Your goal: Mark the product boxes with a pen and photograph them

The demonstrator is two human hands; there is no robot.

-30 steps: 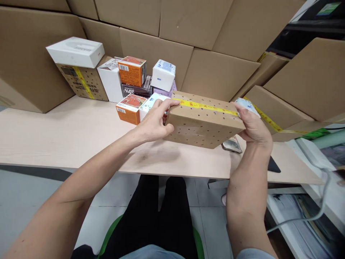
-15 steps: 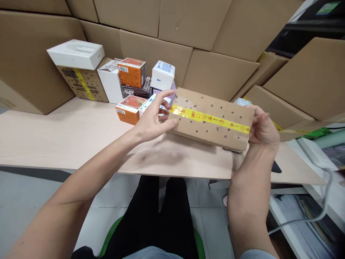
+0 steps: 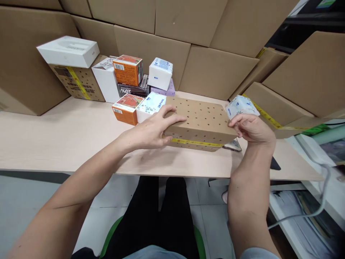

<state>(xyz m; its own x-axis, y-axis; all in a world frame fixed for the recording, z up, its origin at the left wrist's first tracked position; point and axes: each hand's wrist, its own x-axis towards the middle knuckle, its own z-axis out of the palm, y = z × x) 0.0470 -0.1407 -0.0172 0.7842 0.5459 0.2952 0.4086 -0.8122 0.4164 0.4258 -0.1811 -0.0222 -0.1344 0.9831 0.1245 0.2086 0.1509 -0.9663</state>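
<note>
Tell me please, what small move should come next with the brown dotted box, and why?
Probably lower the brown dotted box flat onto the table. The left hand and right hand hold its two ends, its near edge seems slightly raised, and the yellow tape faces the person.

The brown box (image 3: 201, 120) hides most of the phone (image 3: 234, 145) lying under its right end. The right hand (image 3: 252, 128) covers that end, its fingers (image 3: 238, 122) partly out of sight. The print on the small cartons (image 3: 129, 108) is too small to read.
</note>
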